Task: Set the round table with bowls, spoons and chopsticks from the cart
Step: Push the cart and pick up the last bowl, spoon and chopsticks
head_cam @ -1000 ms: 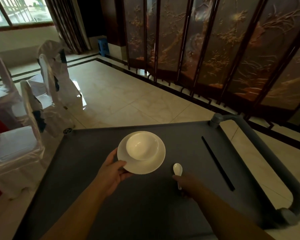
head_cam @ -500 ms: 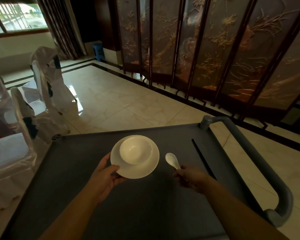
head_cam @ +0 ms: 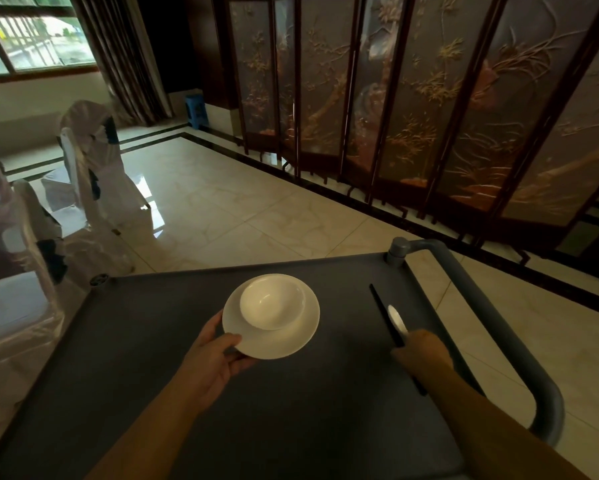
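A white bowl (head_cam: 272, 301) sits on a white plate (head_cam: 291, 344). My left hand (head_cam: 215, 362) grips the plate's near left rim and holds it just above the dark grey cart top (head_cam: 152, 341). My right hand (head_cam: 421, 351) holds a white spoon (head_cam: 396, 318) by its handle, bowl end pointing away. That hand rests over the near part of the black chopsticks (head_cam: 383, 313), which lie on the cart's right side. Whether the fingers also touch the chopsticks is hidden.
The cart's grey handle bar (head_cam: 492, 317) runs along the right. Chairs with white covers (head_cam: 90, 168) stand at the left by a table edge. A carved folding screen (head_cam: 412, 98) lines the back, with tiled floor (head_cam: 239, 209) between.
My right hand has carried the spoon to the right, from beside the plate to over the chopsticks. My left hand keeps holding the plate with the bowl. The view has tilted up slightly.
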### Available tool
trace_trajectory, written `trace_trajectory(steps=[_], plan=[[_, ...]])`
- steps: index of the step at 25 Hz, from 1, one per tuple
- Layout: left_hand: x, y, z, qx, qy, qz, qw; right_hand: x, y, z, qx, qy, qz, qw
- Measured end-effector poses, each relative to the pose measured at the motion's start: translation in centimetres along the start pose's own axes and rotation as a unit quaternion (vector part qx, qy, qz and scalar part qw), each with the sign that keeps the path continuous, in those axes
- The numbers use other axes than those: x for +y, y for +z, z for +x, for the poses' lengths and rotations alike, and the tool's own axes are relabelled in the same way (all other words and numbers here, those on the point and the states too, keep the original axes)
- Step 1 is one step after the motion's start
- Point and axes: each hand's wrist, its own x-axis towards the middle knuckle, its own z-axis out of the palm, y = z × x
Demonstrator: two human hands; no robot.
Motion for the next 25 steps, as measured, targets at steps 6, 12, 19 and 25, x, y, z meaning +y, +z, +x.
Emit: trace_trajectory(steps=[6,12,19,25], plan=[[0.2,-0.5,-1.3,0.02,0.015,-0.007,1.0,0.4,1.1,0.2,-0.015,-0.003,-0.034,0.999],[0.9,-2.1,-3.4,0.041,0.038,-0.038,0.998,-0.7,1.1,-0.2,-0.032,0.006,-0.055,0.998],[1.0,-4.8,-5.8,0.068,0.069,-0.062,0.993,-5.0,1.2,-2.2,-0.012,-0.078,0.003,0.997],[1.2,-8.6,-8.2,0.106,0.096,-0.089,0.986,-15.5,3.0,-9.7,-0.02,-0.289,0.067,0.955]])
